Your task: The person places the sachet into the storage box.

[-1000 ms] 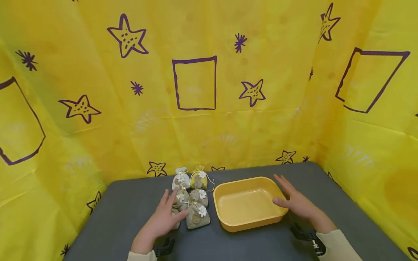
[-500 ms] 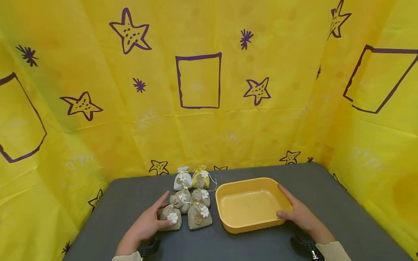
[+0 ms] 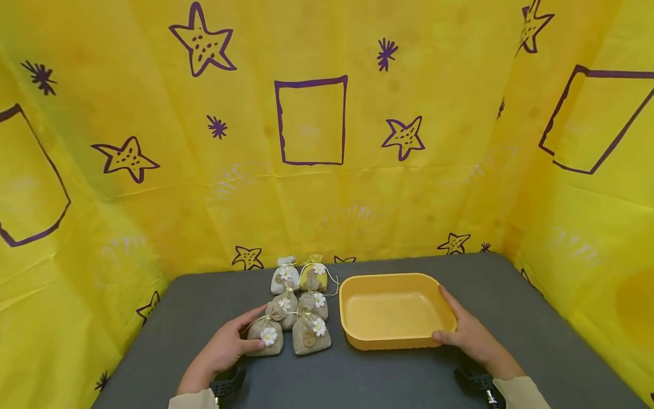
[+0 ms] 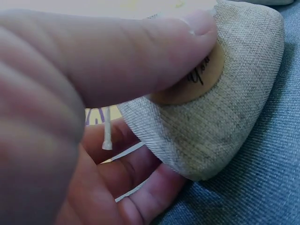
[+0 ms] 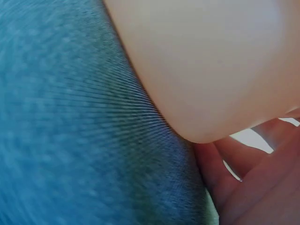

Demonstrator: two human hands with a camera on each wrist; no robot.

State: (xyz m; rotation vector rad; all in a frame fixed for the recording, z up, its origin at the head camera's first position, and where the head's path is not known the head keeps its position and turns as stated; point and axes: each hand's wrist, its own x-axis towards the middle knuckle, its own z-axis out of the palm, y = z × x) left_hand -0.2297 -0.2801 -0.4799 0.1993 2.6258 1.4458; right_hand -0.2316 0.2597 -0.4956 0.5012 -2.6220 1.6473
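At the front left of a group of small drawstring sachets, my left hand [image 3: 223,347] holds a grey-beige sachet [image 3: 273,341] with a white daisy on it. In the left wrist view the thumb [image 4: 154,51] lies across the sachet's round wooden tag [image 4: 197,86], and the other fingers [image 4: 140,183] curl along its far side. My right hand [image 3: 467,335] grips the right end of a yellow plastic tub [image 3: 390,343], thumb at the near corner and fingers along the outer wall. The right wrist view shows fingers [image 5: 243,159] against the tub's side. Nothing lies inside the tub.
Beside the held sachet sits another beige sachet [image 3: 311,338]. Behind are two more beige ones, a white sachet [image 3: 284,279] and a yellow sachet [image 3: 314,278] with a loose cord. All stand on a dark grey table [image 3: 214,295], backed by a yellow patterned cloth [image 3: 306,210].
My left hand has moved left and down from above the sachets and taken hold of the front-left one. My right hand has closed on the tub, which has turned slightly, its near edge now straighter.
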